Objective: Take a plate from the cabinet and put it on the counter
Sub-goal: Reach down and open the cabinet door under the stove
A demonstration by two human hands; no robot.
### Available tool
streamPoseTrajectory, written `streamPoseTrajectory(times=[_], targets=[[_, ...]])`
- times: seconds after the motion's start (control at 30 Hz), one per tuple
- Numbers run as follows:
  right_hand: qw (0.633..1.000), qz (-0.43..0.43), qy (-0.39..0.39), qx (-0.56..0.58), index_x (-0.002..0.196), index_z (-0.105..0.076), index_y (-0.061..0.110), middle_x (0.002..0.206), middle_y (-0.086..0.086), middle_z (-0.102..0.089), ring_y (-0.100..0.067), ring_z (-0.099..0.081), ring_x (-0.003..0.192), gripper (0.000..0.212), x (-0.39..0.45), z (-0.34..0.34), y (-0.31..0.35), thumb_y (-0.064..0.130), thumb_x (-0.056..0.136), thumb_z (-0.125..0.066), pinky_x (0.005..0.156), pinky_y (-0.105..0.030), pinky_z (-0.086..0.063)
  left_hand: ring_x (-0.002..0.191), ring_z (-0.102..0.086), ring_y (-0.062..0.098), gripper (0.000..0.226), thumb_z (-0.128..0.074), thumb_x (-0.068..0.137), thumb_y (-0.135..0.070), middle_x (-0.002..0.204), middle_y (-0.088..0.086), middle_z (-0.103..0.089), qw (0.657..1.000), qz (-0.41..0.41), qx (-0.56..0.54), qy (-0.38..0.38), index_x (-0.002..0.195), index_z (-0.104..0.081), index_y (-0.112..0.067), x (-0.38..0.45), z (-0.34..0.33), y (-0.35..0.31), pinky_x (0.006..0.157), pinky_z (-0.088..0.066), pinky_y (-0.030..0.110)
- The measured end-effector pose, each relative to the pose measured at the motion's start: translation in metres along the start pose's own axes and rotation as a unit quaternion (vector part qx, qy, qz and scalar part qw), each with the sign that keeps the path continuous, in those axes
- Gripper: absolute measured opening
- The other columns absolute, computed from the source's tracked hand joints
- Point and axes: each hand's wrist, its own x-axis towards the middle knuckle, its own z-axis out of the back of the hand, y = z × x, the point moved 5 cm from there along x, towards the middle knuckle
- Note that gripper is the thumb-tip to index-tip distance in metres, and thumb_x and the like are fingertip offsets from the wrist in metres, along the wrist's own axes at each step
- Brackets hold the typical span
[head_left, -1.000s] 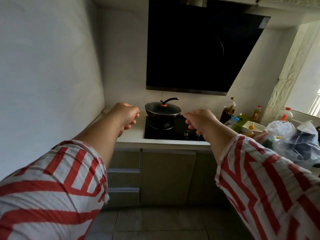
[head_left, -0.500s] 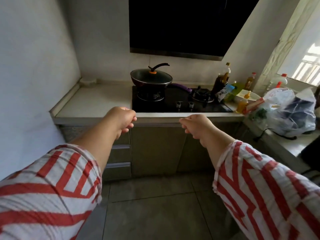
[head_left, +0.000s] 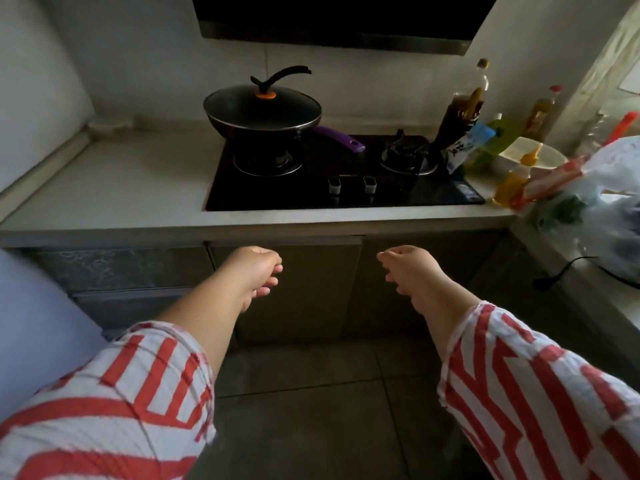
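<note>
Hands, left (head_left: 254,270) and right (head_left: 412,271), loosely curled, empty, before shut cabinet (head_left: 284,289).

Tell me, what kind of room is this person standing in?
Most likely a small home kitchen: a lidded pan sits on a gas hob set into a counter, with sauce bottles alongside and closed cabinet doors below.

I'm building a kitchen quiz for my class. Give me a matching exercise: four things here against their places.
1. lidded pan
2. cabinet door
3. plastic bag
4. dark sauce bottle

a. counter's right end
b. on the left burner
c. below the stove, shut
d. behind the right burner

Pairs: 1-b, 2-c, 3-a, 4-d
</note>
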Motion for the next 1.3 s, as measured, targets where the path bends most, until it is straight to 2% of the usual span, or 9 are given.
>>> streamPoseTrajectory(times=[0.1,0.23,0.5,0.63,0.87,1.0,1.13,1.23,1.3], targets=[[1.0,-0.011,0.003,0.014,0.118,-0.059,0.019,0.085,0.005,-0.059,-0.018,-0.061,0.094,0.03,0.036,-0.006,-0.004,0.029,0.089,-0.06,0.082,-0.034,-0.055,0.094,-0.062,0.022,0.014,-0.047,0.091,-0.018,0.099,0.003,-0.063,1.0,0.019,-0.024,0.002,0.102,-0.055,-0.019,0.038,-0.024,-0.002,0.075,-0.051,0.031],[1.0,-0.01,-0.002,0.013,0.127,-0.054,0.02,0.111,-0.004,-0.064,-0.022,-0.061,0.103,0.039,0.082,-0.018,-0.006,0.028,0.09,-0.058,0.09,-0.039,-0.054,0.089,-0.062,0.02,0.016,-0.048,0.091,-0.017,0.097,0.004,-0.062,0.996,0.05,-0.074,0.017,0.105,-0.054,-0.015,0.097,-0.056,-0.001,0.072,-0.052,0.029],[0.999,-0.014,-0.015,0.046,0.135,-0.046,0.022,0.121,-0.002,-0.061,-0.015,-0.06,0.095,0.045,0.161,-0.061,-0.021,0.021,0.091,-0.057,0.066,-0.022,-0.049,0.092,-0.061,0.02,0.034,-0.046,0.085,-0.002,0.114,0.01,-0.054,0.963,0.152,-0.213,0.069,0.118,-0.048,-0.008,0.203,-0.11,0.034,0.081,-0.052,0.033],[0.997,-0.023,-0.022,0.071,0.134,-0.046,0.022,0.117,0.002,-0.061,-0.012,-0.058,0.095,0.046,0.181,-0.084,-0.041,0.02,0.091,-0.059,0.063,-0.019,-0.048,0.097,-0.061,0.023,0.044,-0.044,0.08,0.003,0.114,0.01,-0.053,0.933,0.176,-0.3,0.09,0.122,-0.045,-0.01,0.234,-0.131,0.048,0.084,-0.051,0.036],[0.995,-0.043,-0.045,0.078,0.132,-0.048,0.024,0.122,0.0,-0.061,-0.018,-0.06,0.107,0.043,0.197,-0.084,-0.05,0.02,0.091,-0.059,0.086,-0.032,-0.053,0.099,-0.061,0.024,0.045,-0.047,0.077,0.002,0.105,0.008,-0.054,0.891,0.161,-0.42,0.064,0.12,-0.049,-0.013,0.249,-0.15,0.048,0.083,-0.052,0.038],[0.996,-0.029,-0.052,0.065,0.134,-0.046,0.023,0.127,-0.001,-0.06,-0.015,-0.058,0.1,0.045,0.199,-0.079,-0.049,0.018,0.092,-0.058,0.072,-0.023,-0.05,0.091,-0.063,0.02,0.025,-0.054,0.076,-0.011,0.1,0.006,-0.058,0.899,0.19,-0.392,0.049,0.101,-0.056,-0.013,0.245,-0.151,0.058,0.067,-0.051,0.033],[0.998,-0.017,-0.049,-0.02,0.14,-0.04,0.023,0.138,0.0,-0.053,0.0,-0.051,0.071,0.05,0.196,-0.084,-0.051,0.02,0.092,-0.056,0.049,-0.013,-0.037,0.077,-0.06,0.017,0.013,-0.059,0.078,-0.025,0.088,0.004,-0.061,0.918,0.229,-0.323,0.03,0.084,-0.061,-0.014,0.237,-0.146,0.072,0.06,-0.049,0.029],[0.995,0.0,-0.009,-0.096,0.141,-0.038,0.026,0.139,0.001,-0.05,0.001,-0.049,0.068,0.052,0.185,-0.095,-0.054,0.025,0.092,-0.056,0.048,-0.015,-0.038,0.075,-0.06,0.016,0.021,-0.062,0.08,-0.035,0.089,0.005,-0.063,0.934,0.233,-0.269,0.025,0.086,-0.062,-0.015,0.223,-0.14,0.087,0.057,-0.049,0.027],[0.99,0.012,0.038,-0.138,0.138,-0.044,0.028,0.132,0.003,-0.056,-0.005,-0.056,0.078,0.05,0.172,-0.105,-0.056,0.033,0.09,-0.057,0.061,-0.023,-0.05,0.074,-0.059,0.016,0.026,-0.063,0.08,-0.041,0.092,0.006,-0.064,0.941,0.233,-0.245,0.022,0.086,-0.062,-0.016,0.213,-0.134,0.098,0.056,-0.049,0.026]])
